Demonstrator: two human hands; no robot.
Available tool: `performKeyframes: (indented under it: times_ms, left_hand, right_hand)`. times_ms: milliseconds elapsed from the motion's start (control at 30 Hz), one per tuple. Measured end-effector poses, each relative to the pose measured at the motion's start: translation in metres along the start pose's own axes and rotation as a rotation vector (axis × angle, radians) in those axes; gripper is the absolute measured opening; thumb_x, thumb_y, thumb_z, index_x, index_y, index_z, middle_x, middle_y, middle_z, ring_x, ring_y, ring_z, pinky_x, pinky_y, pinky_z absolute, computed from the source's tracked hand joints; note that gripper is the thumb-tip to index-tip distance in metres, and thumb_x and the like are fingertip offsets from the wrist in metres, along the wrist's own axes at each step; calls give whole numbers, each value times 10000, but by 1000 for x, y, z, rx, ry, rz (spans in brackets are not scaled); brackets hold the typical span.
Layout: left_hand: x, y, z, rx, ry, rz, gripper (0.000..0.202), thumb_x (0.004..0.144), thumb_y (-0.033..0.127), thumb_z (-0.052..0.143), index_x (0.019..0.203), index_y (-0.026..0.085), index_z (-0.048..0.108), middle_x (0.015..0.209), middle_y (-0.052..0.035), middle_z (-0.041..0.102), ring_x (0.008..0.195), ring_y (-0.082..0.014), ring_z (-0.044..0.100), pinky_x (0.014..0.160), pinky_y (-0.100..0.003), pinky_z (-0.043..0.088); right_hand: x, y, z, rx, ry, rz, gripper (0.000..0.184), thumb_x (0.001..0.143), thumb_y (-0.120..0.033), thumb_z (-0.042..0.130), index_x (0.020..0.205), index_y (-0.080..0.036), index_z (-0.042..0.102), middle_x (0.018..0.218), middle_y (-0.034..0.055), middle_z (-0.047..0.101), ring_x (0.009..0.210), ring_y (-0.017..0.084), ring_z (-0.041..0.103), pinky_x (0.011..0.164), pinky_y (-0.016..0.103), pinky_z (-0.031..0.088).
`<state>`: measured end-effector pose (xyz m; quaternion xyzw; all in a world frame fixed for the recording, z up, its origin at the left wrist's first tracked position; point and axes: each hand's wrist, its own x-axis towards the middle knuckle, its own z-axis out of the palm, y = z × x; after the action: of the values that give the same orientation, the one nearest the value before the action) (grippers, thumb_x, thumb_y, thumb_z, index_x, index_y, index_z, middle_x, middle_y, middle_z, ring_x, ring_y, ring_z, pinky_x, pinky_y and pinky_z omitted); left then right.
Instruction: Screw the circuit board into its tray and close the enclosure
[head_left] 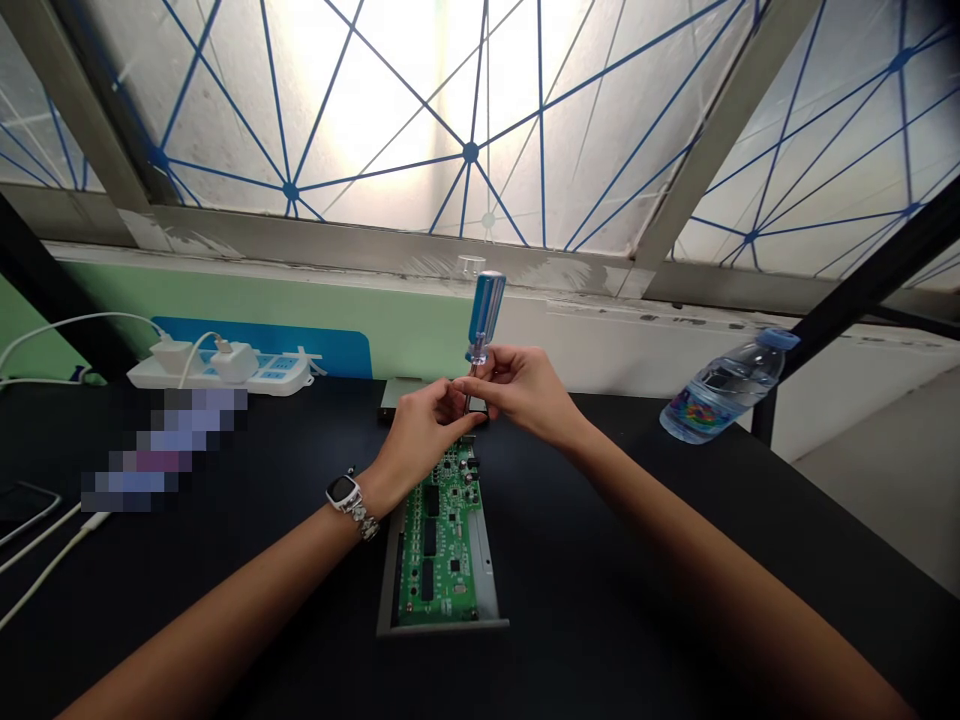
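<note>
- Screwdriver [486, 310]: nearly upright between the two hands, handle uppermost, projecting above the right hand's fingers. The shaft runs down to the left fingertips; the tip is hidden.
- Right hand [529, 390]: partly closed. Thumb and fingers pinch the screwdriver just below its handle. The outer fingers are curled and partly hidden.
- Left hand [420, 430]: partly closed, lower than the right. Thumb and bent fingers meet around the lower shaft, over the far end of the board. Whether they grip the shaft or something at its tip cannot be told.
- Board [450, 540]: green, below the left hand and extending from it toward the wearer. Its far end is covered by the fingers.
- Tray [484, 570]: metal, under the board; its far end is also covered by the hands.
- Grey part [390, 400]: just beyond the left hand, largely concealed; its form is unclear.
- Watch [344, 489]: on the left wrist; its display is unreadable.
- Bottle [724, 390]: tilted, well to the right of the right hand.
- Power strip [289, 375]: left of and beyond the left hand, plugs fitted.
- Pixelated patch [165, 450]: left of the left hand; contents illegible.
- Both forearms: cut off by the lower frame edge.
</note>
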<state>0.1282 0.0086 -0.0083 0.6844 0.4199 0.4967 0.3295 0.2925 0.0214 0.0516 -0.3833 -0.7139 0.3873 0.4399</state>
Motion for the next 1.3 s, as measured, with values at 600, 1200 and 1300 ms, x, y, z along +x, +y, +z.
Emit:
performKeyframes:
  times_ms: [600, 1200, 1300]
  left_hand:
    - [4, -1, -12, -138, -333, 73, 221, 976, 243, 538, 975, 162, 744, 1038, -91, 770, 1030, -236, 729, 953, -371, 569]
    - [1, -4, -2, -112, -36, -28, 246, 809, 360, 778, 765, 170, 629, 748, -24, 678, 757, -204, 695, 723, -331, 576]
    - [1, -6, -6, -191, -105, -42, 194, 841, 342, 742, 834, 156, 688, 837, -62, 738, 862, -244, 729, 812, -368, 589]
  right_hand:
    - [0, -13, -24, 14, -297, 90, 348, 882, -351, 720, 1138, -115, 725, 831, 70, 764, 635, 142, 702, 560, 259, 532]
    - [0, 5, 0, -62, 54, -12, 379, 726, -409, 860, 708, -183, 557, 652, -16, 637, 451, 79, 516, 422, 231, 389]
    - [0, 1, -1, -71, 24, -10, 356, 730, -425, 856, 778, -170, 612, 690, -10, 645, 540, 109, 586, 488, 245, 447]
